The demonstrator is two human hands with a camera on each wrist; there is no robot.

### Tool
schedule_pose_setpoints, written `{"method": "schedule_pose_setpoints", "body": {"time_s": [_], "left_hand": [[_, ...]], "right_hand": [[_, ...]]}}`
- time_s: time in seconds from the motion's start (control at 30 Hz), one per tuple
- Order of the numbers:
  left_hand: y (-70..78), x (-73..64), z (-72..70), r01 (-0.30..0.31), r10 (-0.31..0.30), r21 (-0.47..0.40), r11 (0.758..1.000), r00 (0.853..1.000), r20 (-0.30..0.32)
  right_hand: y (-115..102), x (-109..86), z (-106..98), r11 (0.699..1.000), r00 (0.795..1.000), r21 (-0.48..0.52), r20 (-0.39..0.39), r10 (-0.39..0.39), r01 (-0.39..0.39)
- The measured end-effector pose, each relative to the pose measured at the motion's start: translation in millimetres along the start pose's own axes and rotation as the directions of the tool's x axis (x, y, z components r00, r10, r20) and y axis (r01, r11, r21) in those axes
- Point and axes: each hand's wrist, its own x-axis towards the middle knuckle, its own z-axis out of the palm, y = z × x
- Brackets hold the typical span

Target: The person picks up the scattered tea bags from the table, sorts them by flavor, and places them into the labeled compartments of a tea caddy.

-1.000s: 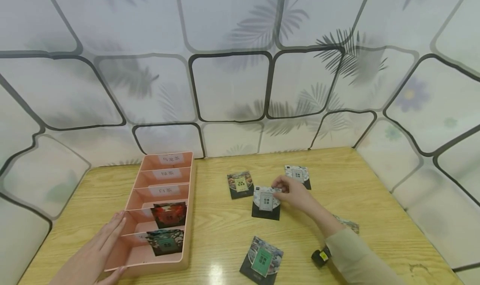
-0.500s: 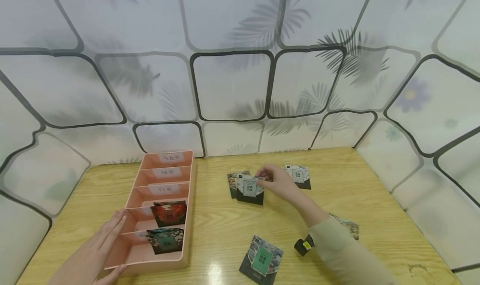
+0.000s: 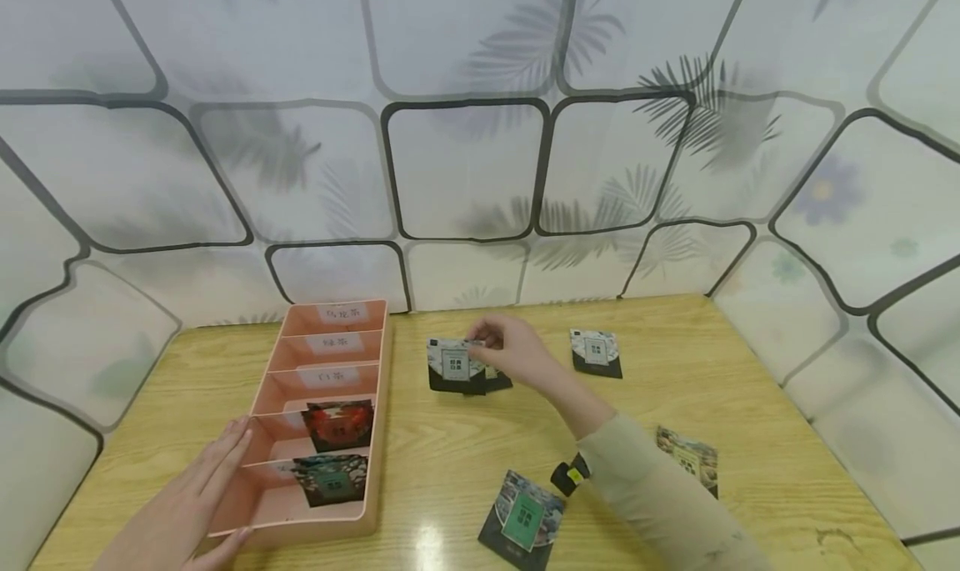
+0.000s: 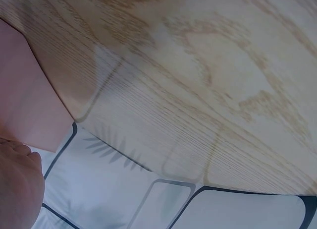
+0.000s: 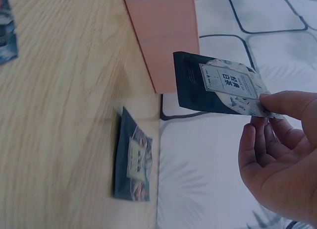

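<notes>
My right hand (image 3: 516,350) pinches a grey-and-black tea sachet (image 3: 456,366) by its upper edge, raised above the table. In the right wrist view the thumb lies on the end of that sachet (image 5: 225,85). Behind it a sachet with a yellow label (image 3: 498,379) lies partly hidden. My left hand (image 3: 176,504) rests on the left side of a pink divided box (image 3: 381,438), fingers along its rim. Red sachets (image 3: 339,426) stand in one compartment and green sachets (image 3: 332,480) in the nearest one.
Farther right lies another grey-label sachet (image 3: 596,353). A green-label sachet (image 3: 522,517) is near the front, and a yellowish-label sachet (image 3: 690,458) sits beside the right sleeve. White labels mark the box's compartments. A patterned curtain (image 3: 465,179) borders the table.
The right hand has carried the grey sachet leftward, over the yellow-label sachet and closer to the pink box. The left hand has stayed on the box.
</notes>
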Motion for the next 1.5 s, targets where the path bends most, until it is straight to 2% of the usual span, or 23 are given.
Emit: {"method": "schedule_pose_setpoints", "body": {"time_s": [0.53,0.73,0.87,1.07,1.33,1.5], "left_hand": [[-3.8,0.2,1.0,-0.016,0.016,-0.003,1.0,1.0,-0.015],[-5.9,0.0,1.0,-0.046,0.045,-0.013,0.999,0.998,-0.037],[-5.6,0.4,1.2,-0.042,0.041,-0.01,0.999,0.998,-0.037],[-5.5,0.7,1.9,-0.047,0.046,-0.002,0.999,0.998,-0.042],[-4.0,0.4,4.1,-0.021,0.022,0.027,0.999,1.0,-0.012],[-4.8,0.5,5.8,-0.03,0.03,0.033,0.999,0.999,-0.018]], "right_hand": [[-49,29.7,22,0.997,0.997,0.0,0.019,-0.074,0.074],[-66,39.1,34,0.992,0.992,0.015,0.024,-0.125,0.124],[-74,45.1,45,0.989,0.989,0.025,0.028,-0.146,0.146],[-78,47.5,66,0.985,0.985,0.059,0.045,-0.167,0.164],[-76,45.9,93,0.977,0.981,0.095,0.006,-0.194,0.192],[-72,48.6,105,0.974,0.979,0.102,-0.017,-0.204,0.204]]}}
